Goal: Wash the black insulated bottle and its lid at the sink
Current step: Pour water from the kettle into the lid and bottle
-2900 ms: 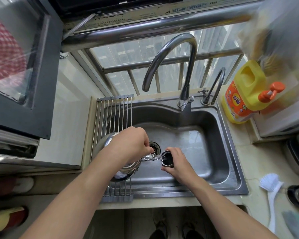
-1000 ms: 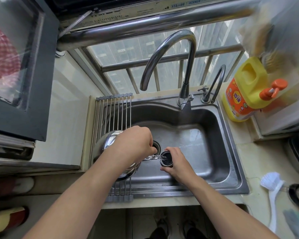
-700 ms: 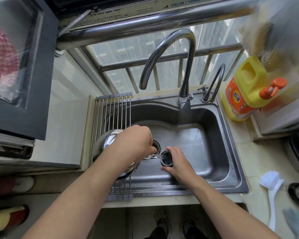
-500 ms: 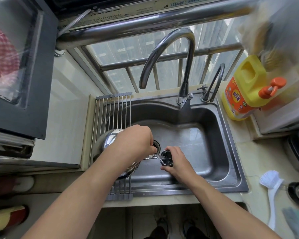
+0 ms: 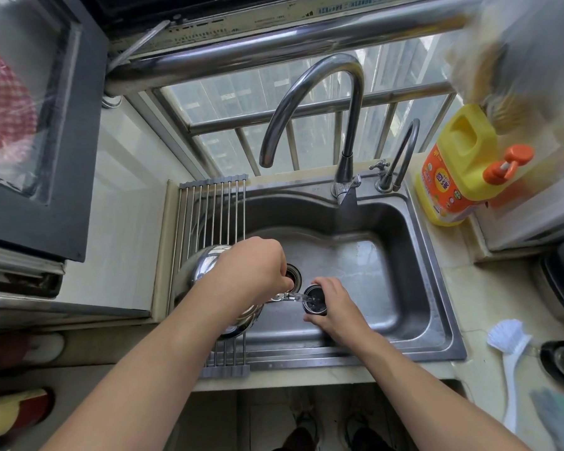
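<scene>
The hands are gripping, left hand (image 5: pixel 254 268) tipping a steel kettle (image 5: pixel 205 271) into the black bottle (image 5: pixel 314 301) the right hand (image 5: pixel 334 307) is steadying; swilling it out probably comes next.

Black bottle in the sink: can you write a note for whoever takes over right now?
Left hand: gripping the shiny steel kettle, tilted, its water running into the bottle.
Right hand: holding the black insulated bottle upright over the steel sink basin, mouth open.
Round black lid: on the counter right of the sink, beside the white dish brush.
Done: lid off, filling under way.
Left: scrub, rinse, wash the lid.
</scene>
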